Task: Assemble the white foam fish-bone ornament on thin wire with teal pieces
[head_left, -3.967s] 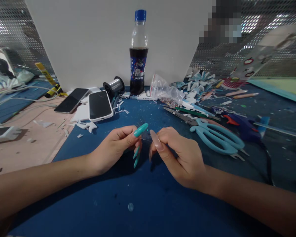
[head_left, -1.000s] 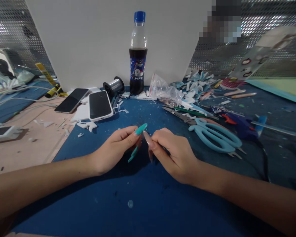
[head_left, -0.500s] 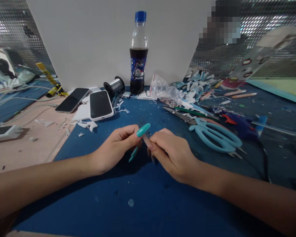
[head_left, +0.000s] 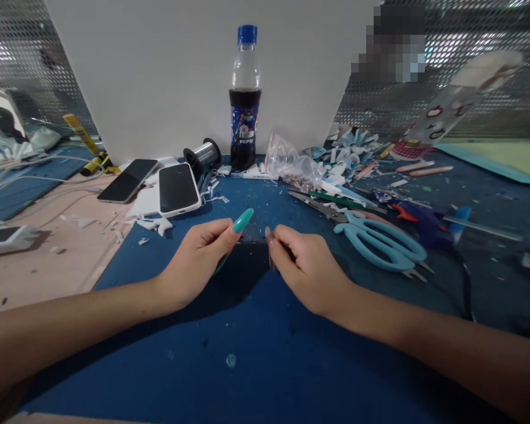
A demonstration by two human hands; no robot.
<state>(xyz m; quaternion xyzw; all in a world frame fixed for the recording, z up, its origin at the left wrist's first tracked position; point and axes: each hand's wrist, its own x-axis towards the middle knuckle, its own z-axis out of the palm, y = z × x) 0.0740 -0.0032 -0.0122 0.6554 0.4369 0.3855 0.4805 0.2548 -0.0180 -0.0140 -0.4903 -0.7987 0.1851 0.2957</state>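
Observation:
My left hand (head_left: 198,259) is closed in a pinch left of the middle, its thumb bearing a long teal nail (head_left: 243,219). Opposite it, my right hand (head_left: 311,268) is pinched too, with the thumb against the curled forefinger. A small gap separates the two hands. Between them runs a thin dark line (head_left: 252,242); whether it is a thread or the edge of a shadow, I cannot tell. The curled fingers hide whatever either hand holds. Both hands are over the blue table surface (head_left: 194,365).
Light-blue scissors (head_left: 386,241) and a glue gun (head_left: 428,224) lie to the right. Behind stand a Pepsi bottle (head_left: 244,126), a wire spool (head_left: 203,156) and a clear plastic bag (head_left: 291,162). Scraps (head_left: 348,147) are heaped at back right. Two phones (head_left: 179,188) lie at left.
My hands have drawn slightly apart, widening the gap between the fingertips. The pale strip seen by my right thumb no longer shows. The whole view has shifted a little.

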